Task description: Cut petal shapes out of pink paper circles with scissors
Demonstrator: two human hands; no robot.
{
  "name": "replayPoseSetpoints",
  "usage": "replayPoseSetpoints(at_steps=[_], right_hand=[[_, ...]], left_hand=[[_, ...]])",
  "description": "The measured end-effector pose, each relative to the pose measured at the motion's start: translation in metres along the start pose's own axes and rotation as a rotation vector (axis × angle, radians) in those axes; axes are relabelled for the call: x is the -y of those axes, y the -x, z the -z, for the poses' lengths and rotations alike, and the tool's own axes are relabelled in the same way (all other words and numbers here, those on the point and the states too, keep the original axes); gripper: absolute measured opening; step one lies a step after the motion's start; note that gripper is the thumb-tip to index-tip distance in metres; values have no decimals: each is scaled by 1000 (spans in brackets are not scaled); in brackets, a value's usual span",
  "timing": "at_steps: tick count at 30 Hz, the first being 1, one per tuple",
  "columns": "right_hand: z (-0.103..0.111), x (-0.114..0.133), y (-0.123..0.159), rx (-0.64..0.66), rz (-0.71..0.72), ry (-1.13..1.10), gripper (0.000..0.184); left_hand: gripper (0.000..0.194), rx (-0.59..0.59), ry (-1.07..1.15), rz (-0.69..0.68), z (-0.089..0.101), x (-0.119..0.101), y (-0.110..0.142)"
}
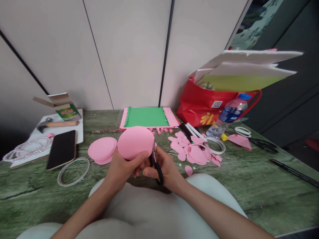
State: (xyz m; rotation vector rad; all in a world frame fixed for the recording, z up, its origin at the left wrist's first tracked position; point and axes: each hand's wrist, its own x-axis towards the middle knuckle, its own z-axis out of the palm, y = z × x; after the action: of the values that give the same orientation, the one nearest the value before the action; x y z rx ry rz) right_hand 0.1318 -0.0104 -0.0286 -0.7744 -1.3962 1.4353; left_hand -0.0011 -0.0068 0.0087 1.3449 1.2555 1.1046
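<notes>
Pale-clad lap (149,212) lay nearest, bare forearms crossing above it toward the bench (249,186). Pink paper disc (136,142) was held up just beyond the lap, roughly central, tilted toward the viewer. Left hand (121,169) pinched its lower edge, thumb flat on the upper face, fingers mostly hidden beneath. Right hand (168,169) curled round the black handles of the scissors (156,163); blades stood at the disc's right edge, pointing away. Could not tell how far apart the blades were.

Just left of the held disc: a stack of like pink discs (101,149), edges slightly fanned. Right of the hands: a loose heap of rounded pink cut pieces (180,146), one small piece (188,170) separate, nearer the lap. Behind the disc lay a green sheet (146,117) with pink strips at both sides.

Farther left: a tape roll (72,183), then a dark-screened phone (62,149), a wooden-handled hammer (62,124), a string of beads (27,149) and a green-printed box (67,112), flaps raised. Farther right: a second tape roll (219,151) by the heap, a blue-capped bottle (229,113) leaning before a red bag (196,103) stuffed with large sheets (249,69). Black pen (296,172) lay at far right.
</notes>
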Motion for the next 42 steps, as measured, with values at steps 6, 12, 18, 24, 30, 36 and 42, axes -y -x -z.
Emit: replayPoseSetpoints(at_steps=[6,12,18,24,30,36,42], right_hand=[[1,-1,0,-13,-23,-69,49],[2,-3,0,-13,-41,-83,48],[0,2,0,-35,-48,-122,43],[1,-1,1,-55,-75,-109,38],[0,-1,1,-43,-72,-96,36],[-1,-1,1,-26,-75,-61,37],[-1,-1,0,-31,-57,-110,43]], left_hand=[[27,-30,39,37,0,0,-1],[25,9,100,26,3,1,-1],[25,11,127,21,4,5,-3],[29,1,151,11,4,5,-3],[28,127,235,24,4,4,-4],[28,73,213,10,4,4,-6],[26,38,105,49,4,3,-4]])
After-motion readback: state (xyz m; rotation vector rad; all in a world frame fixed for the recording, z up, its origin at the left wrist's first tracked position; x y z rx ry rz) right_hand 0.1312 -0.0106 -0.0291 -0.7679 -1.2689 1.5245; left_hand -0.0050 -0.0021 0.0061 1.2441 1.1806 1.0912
